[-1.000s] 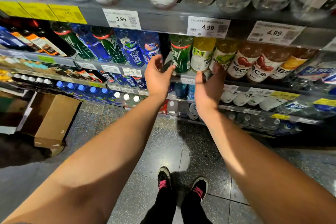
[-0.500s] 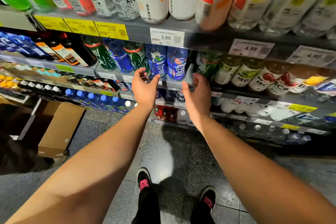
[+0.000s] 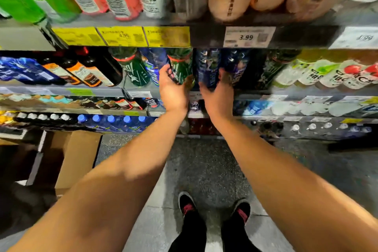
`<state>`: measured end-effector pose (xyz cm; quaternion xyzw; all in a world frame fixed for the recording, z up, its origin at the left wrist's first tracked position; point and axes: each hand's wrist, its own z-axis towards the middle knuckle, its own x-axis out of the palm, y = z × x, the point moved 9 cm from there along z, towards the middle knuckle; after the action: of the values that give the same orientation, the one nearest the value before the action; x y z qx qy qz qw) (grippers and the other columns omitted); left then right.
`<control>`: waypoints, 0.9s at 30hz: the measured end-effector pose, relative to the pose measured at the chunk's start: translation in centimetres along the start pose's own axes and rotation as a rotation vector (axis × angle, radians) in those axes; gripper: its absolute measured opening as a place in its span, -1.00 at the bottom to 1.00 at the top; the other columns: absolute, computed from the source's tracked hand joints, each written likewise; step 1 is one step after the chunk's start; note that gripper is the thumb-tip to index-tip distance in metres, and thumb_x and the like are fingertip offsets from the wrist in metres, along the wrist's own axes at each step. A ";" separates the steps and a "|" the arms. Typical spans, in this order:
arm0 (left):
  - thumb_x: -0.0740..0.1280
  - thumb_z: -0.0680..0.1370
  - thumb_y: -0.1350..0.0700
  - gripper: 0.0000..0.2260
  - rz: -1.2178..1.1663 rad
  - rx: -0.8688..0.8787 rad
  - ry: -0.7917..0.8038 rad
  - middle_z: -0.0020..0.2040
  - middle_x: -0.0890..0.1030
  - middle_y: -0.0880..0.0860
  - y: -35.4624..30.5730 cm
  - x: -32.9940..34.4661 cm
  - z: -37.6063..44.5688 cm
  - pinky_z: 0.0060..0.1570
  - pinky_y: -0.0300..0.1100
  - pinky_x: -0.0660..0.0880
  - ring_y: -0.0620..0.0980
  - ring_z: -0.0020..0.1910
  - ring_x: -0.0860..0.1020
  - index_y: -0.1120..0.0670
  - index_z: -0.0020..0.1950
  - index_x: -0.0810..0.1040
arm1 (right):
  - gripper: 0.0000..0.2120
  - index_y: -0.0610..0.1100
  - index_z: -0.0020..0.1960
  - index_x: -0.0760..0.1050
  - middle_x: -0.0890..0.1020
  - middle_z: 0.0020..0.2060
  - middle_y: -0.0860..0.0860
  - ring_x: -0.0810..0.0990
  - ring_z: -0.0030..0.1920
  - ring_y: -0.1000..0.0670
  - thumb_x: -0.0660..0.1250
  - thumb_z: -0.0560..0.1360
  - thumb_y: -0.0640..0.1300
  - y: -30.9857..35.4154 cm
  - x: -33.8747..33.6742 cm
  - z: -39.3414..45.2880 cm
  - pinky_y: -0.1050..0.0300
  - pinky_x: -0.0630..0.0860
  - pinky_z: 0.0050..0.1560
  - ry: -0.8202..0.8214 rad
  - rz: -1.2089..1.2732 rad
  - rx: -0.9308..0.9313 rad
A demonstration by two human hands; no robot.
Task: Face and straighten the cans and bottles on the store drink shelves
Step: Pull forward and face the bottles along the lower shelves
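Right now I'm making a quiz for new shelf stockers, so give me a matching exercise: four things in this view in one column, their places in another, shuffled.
Things:
1. left hand
2. right hand
3. cardboard box
4. white 3.99 price tag

Places:
A. on the floor, lower left
B. on the green bottle
C. on the shelf edge above both hands
D. on the dark blue bottle

Pairs: 1-B, 2-D, 3-A, 4-C
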<state>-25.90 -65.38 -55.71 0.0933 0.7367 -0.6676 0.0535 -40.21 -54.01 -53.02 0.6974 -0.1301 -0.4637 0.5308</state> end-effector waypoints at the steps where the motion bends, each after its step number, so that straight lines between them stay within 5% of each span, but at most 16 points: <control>1: 0.56 0.38 0.23 -0.41 0.002 0.005 -0.002 0.08 0.58 0.07 0.0 -0.1 0.0 0.19 -0.03 0.52 -0.17 -0.01 0.55 0.18 0.34 0.41 | -0.35 -0.31 0.47 0.29 0.52 0.30 -0.23 0.50 0.30 -0.17 0.46 0.50 -0.11 0.2 0.3 -0.1 0.27 0.35 0.16 -0.014 -0.001 -0.003; 6: 0.53 0.31 0.18 -0.45 0.005 0.026 -0.013 0.12 0.56 0.25 0.3 0.4 0.3 0.18 0.10 0.50 0.25 0.11 0.52 0.07 0.27 0.46 | -0.23 -0.31 0.53 0.15 0.39 0.41 -0.27 0.42 0.39 -0.22 0.46 0.49 -0.09 0.1 1.9 0.4 0.05 0.38 0.32 -0.075 -0.028 0.019; 12: 0.55 0.35 0.11 -0.55 0.135 0.061 -0.100 0.03 0.67 0.03 -0.2 -0.5 0.6 -0.02 -0.10 0.55 0.03 -0.01 0.62 0.02 0.21 0.55 | -0.17 -0.32 0.49 0.22 0.32 0.37 -0.30 0.27 0.42 -0.29 0.53 0.40 -0.04 0.0 2.9 1.6 -0.16 0.29 0.43 -0.158 -0.024 0.076; 16: 0.55 0.36 0.10 -0.55 0.179 0.115 -0.105 0.05 0.68 -0.01 -0.8 -0.7 0.8 -0.01 -0.16 0.55 -0.05 0.02 0.64 0.07 0.22 0.57 | -0.19 -0.35 0.38 0.27 0.44 0.28 -0.26 0.37 0.33 -0.27 0.57 0.34 0.01 0.6 2.8 2.3 -0.08 0.28 0.43 -0.226 -0.059 0.128; 18: 0.55 0.38 0.10 -0.55 0.214 0.117 -0.093 0.08 0.68 -0.01 -0.9 -0.8 0.9 -0.07 -0.30 0.49 -0.06 0.03 0.63 0.07 0.23 0.56 | -0.23 -0.33 0.36 0.26 0.51 0.23 -0.24 0.48 0.25 -0.26 0.56 0.34 -0.04 0.6 3.1 2.3 -0.11 0.43 0.32 -0.249 0.015 0.140; 24: 0.55 0.39 0.11 -0.54 0.229 0.114 -0.088 0.07 0.68 -0.01 -0.9 -0.9 0.8 -0.16 -0.50 0.39 -0.07 0.02 0.63 0.07 0.25 0.54 | -0.31 -0.24 0.31 0.28 0.59 0.05 -0.06 0.61 -0.01 -0.07 0.55 0.30 -0.17 -0.5 1.6 1.1 0.24 0.56 -0.03 -0.325 0.264 0.142; 27: 0.55 0.39 0.06 -0.52 0.238 0.124 -0.115 0.08 0.68 -0.01 -1.0 -0.6 0.6 -0.06 -0.28 0.49 -0.05 0.03 0.63 0.07 0.26 0.53 | -0.28 -0.25 0.33 0.28 0.53 -0.01 0.06 0.55 -0.09 0.06 0.58 0.30 -0.21 -1.1 -0.1 0.1 0.55 0.44 -0.15 -0.355 0.324 0.144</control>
<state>-25.54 -66.15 -54.72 0.1450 0.6733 -0.7051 0.1685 -40.70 -53.56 -53.94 0.6110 -0.3640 -0.4772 0.5162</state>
